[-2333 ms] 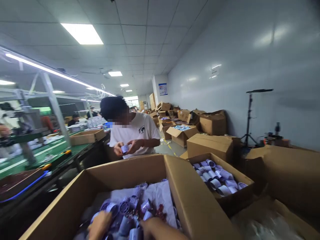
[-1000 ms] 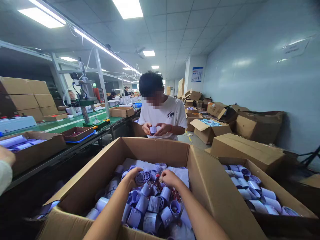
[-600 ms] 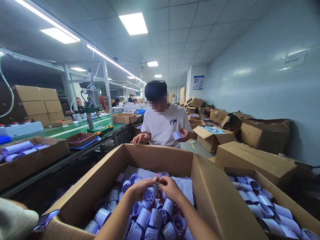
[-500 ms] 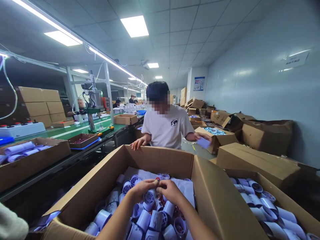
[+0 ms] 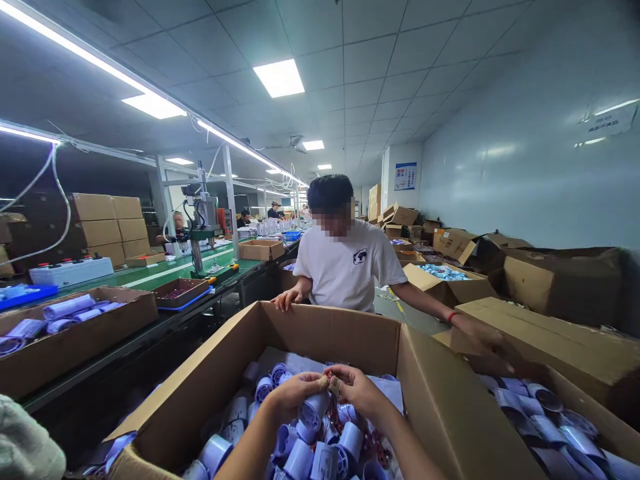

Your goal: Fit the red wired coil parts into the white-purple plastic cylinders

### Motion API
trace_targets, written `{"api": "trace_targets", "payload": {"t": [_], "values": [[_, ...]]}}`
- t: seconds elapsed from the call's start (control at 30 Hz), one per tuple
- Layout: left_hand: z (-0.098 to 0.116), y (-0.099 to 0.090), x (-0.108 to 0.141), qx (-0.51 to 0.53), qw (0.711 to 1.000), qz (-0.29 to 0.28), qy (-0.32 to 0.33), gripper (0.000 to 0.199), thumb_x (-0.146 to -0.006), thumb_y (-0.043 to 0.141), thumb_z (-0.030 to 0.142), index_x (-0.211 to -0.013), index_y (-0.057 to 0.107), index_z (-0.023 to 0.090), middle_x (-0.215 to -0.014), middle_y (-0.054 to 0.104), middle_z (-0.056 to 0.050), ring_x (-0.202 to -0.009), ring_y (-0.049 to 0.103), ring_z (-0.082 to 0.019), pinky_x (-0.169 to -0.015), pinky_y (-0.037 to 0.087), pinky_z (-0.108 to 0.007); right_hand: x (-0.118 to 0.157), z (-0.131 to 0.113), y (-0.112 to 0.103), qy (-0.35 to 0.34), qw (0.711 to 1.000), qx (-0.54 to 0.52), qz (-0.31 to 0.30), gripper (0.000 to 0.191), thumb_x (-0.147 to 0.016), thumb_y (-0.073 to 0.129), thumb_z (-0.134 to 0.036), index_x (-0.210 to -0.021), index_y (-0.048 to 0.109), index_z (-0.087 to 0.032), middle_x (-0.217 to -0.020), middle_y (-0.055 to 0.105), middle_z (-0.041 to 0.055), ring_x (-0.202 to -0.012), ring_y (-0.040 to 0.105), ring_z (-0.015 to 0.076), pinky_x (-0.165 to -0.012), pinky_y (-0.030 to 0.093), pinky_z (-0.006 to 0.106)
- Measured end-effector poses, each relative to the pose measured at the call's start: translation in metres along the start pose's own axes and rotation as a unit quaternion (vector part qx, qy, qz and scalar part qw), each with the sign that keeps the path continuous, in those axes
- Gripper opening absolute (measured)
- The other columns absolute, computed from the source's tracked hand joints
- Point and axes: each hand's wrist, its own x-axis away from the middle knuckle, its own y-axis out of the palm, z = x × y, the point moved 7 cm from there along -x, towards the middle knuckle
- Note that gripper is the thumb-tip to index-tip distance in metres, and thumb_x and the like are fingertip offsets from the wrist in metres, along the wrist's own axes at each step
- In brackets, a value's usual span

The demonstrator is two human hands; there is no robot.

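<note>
My left hand (image 5: 299, 392) and my right hand (image 5: 356, 388) meet over an open cardboard box (image 5: 335, 328). The fingertips of both are pinched on a small red part (image 5: 329, 377), mostly covered by the fingers; its exact kind is too small to make out. Just below the left fingers is a white plastic cylinder (image 5: 313, 412) with a spoked end; whether the hand touches it I cannot tell. Many similar white cylindrical housings (image 5: 299, 460) fill the box, lying at all angles. Thin red wires (image 5: 370, 437) lie among them under my right hand.
Across the box stands a co-worker (image 5: 345, 267), one hand on its far rim, the other blurred above a right-hand box of white cylinders (image 5: 560, 427). At left runs a green workbench (image 5: 175, 273) with a press (image 5: 203, 220). More cartons (image 5: 560, 280) line the right wall.
The view has shifted, so the scene sits lower and further right. The co-worker's outer arm has swung out to the right-hand box; the pale piece it held no longer shows. My hands stay together.
</note>
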Motion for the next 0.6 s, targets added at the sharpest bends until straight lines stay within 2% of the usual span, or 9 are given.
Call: {"api": "trace_targets", "payload": {"t": [0.13, 0.27, 0.4, 0.5, 0.6], "values": [[-0.006, -0.003, -0.001, -0.025, 0.999, -0.008, -0.021, 0.038, -0.054, 0.079, 0.047, -0.064, 0.066, 0.013, -0.056, 0.058, 0.002, -0.048, 0.045, -0.007, -0.05, 0.032, -0.02, -0.004, -0.002, -0.006, -0.017, 0.999, 0.0, 0.031, 0.043, -0.053, 0.074, -0.053, -0.072, 0.062, -0.017, -0.065, 0.062, 0.0001, -0.062, 0.054, 0.0133, -0.058, 0.04, 0.025], [-0.015, -0.01, -0.002, -0.083, 0.994, -0.04, -0.052, 0.041, -0.051, 0.08, 0.05, -0.064, 0.066, 0.014, -0.053, 0.055, 0.003, -0.048, 0.043, -0.007, -0.053, 0.032, -0.022, -0.001, -0.007, -0.023, 0.044, 0.998, 0.009, 0.049, 0.038, -0.051, 0.073, -0.047, -0.067, 0.055, -0.018, -0.051, 0.055, -0.0044, -0.044, 0.045, 0.0085, -0.043, 0.029, 0.022], [-0.02, -0.01, 0.0, -0.125, 0.985, -0.097, -0.069, 0.043, -0.047, 0.082, 0.049, -0.068, 0.069, 0.013, -0.059, 0.057, 0.001, -0.053, 0.046, -0.009, -0.061, 0.037, -0.026, 0.009, -0.015, -0.039, 0.092, 0.994, -0.035, 0.055, 0.036, -0.05, 0.073, -0.044, -0.064, 0.052, -0.018, -0.045, 0.049, -0.0079, -0.037, 0.034, 0.0038, -0.04, 0.02, 0.02], [-0.016, -0.004, -0.001, -0.137, 0.983, -0.115, -0.03, 0.045, -0.053, 0.081, 0.047, -0.085, 0.072, 0.017, -0.072, 0.062, 0.0, -0.066, 0.052, -0.012, -0.07, 0.038, -0.026, 0.013, -0.018, -0.038, 0.088, 0.992, -0.071, 0.05, 0.039, -0.048, 0.076, -0.043, -0.064, 0.052, -0.017, -0.048, 0.052, -0.0068, -0.038, 0.038, 0.004, -0.041, 0.023, 0.02], [-0.014, -0.001, -0.003, -0.14, 0.986, -0.087, 0.002, 0.057, -0.055, 0.081, 0.043, -0.107, 0.067, 0.025, -0.084, 0.064, 0.001, -0.075, 0.053, -0.011, -0.077, 0.037, -0.024, 0.01, -0.019, -0.028, 0.048, 0.994, -0.093, 0.037, 0.041, -0.048, 0.077, -0.045, -0.063, 0.053, -0.016, -0.05, 0.055, -0.0045, -0.042, 0.044, 0.0065, -0.044, 0.029, 0.021]]}}
